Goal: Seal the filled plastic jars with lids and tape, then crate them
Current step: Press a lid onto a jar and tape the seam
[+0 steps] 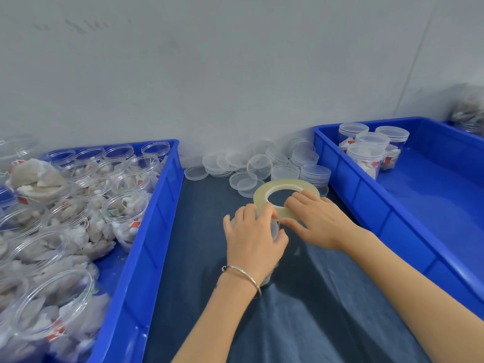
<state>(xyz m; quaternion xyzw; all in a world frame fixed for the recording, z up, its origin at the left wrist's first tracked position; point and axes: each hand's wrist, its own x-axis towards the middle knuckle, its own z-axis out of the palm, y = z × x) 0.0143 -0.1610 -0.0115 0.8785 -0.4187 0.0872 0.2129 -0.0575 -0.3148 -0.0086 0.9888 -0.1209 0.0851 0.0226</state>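
Gripping the capped jar (pixel 275 226) mid-table, left hand (pixel 252 235) steadies it; right hand (pixel 318 222) pinches the tape roll (pixel 284 195). Keep tape taut on the lid seam while turning.

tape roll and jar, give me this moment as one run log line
step: taping lid | left hand: grips jar | right hand: holds tape roll against jar | right crate: four lidded jars
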